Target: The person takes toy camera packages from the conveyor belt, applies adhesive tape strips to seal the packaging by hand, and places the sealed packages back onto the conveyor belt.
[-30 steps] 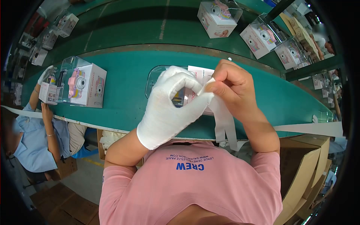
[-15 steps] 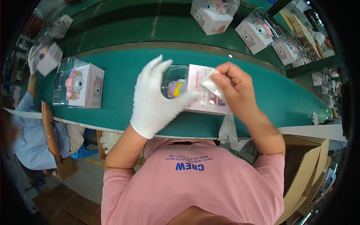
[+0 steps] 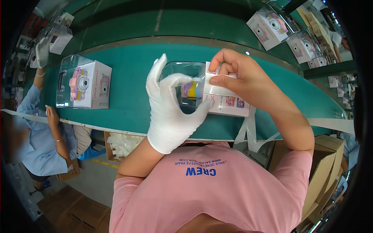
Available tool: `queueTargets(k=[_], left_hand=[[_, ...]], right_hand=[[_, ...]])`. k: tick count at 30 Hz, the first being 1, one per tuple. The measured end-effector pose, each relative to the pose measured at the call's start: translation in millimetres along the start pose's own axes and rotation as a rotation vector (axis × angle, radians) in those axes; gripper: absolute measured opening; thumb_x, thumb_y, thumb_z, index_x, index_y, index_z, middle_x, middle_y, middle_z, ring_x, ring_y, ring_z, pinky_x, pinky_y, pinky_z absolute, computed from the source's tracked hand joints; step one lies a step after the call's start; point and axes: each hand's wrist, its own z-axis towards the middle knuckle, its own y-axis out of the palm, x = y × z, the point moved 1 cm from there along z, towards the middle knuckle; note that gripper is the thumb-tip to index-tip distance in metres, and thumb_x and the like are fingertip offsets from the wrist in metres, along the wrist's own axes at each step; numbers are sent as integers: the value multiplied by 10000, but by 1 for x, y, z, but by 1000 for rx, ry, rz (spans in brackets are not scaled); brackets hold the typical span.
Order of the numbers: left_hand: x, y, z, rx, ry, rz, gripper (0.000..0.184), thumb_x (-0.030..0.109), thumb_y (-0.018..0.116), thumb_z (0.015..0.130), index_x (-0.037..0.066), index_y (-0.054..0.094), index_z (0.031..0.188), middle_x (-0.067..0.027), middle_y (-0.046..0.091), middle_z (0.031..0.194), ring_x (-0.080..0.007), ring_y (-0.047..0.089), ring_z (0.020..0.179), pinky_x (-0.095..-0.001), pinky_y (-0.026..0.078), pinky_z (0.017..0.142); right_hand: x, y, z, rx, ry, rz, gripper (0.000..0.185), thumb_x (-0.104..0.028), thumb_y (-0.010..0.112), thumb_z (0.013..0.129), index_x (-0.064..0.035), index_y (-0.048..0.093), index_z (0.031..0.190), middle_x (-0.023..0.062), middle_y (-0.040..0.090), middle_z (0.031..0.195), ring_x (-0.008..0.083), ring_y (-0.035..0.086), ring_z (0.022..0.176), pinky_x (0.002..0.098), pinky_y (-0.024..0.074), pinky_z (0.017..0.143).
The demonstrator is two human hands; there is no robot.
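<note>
A camera box (image 3: 230, 105) lies on the green bench in front of me, its white printed part to the right and its clear plastic part (image 3: 171, 69) to the left. A purple and yellow toy camera (image 3: 193, 89) shows through the plastic. My left hand (image 3: 171, 110), in a white glove, is over the clear side with fingers apart and curved, the thumb tip against the printed face. My bare right hand (image 3: 237, 75) pinches a white strip (image 3: 223, 86) over the printed face. Pale ribbon-like strips (image 3: 249, 126) hang at the bench's front edge below the box.
Another camera box (image 3: 101, 85) stands to the left on the bench (image 3: 128, 93). A co-worker in a blue shirt (image 3: 42, 143) sits farther left. More camera boxes (image 3: 268, 31) stand at the back right. Open cartons (image 3: 320, 171) are at lower right.
The white strip now lies flatter across the printed face, under my right hand. My left hand's index finger has curled in over the clear side. The co-worker's small box has left that gloved hand.
</note>
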Motion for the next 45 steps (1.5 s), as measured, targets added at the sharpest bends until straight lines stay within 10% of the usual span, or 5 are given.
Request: queueTargets(k=[19,25,31,36,45], left_hand=[[39,11,31,-536,343,600,527,260,648,904,83,571,1395,-242,412,1495,-481,436,1308,-513,367,1090],[-21,-19,10,-254,-331,9,721,458,593,960,-40,425,1453,-361,344,1480,-515,438,1316,-575,417,1040],[-19,-49,-38,118,-1007,-1148,808,562,515,993,-50,340,1491,-353,353,1487,-430,458,1337,-492,452,1041],[15,-54,-52,188,-900,-1619,717,547,512,1002,-7,412,1446,-255,485,1421,-288,535,1285,-370,490,1003],[-58,-101,2,782,-111,-65,717,-12,695,848,51,347,1472,-159,434,1475,-273,542,1234,-393,452,1064]], right_hand=[[119,-110,-80,-10,174,321,796,4,802,722,-55,455,1435,6,632,792,107,527,600,217,399,511],[98,-10,-71,237,-181,-120,1156,120,862,534,-38,317,1541,155,644,1290,250,640,1105,322,534,829],[45,32,-93,-63,80,-234,773,-149,793,779,-152,440,1467,67,676,1076,232,669,880,298,526,713],[66,71,-58,406,-1214,-911,568,-123,647,868,-221,529,1415,-3,422,727,112,370,558,216,378,492],[99,-32,-52,482,-670,-144,874,-321,924,583,-151,572,1364,43,673,1205,232,629,1048,323,476,956]])
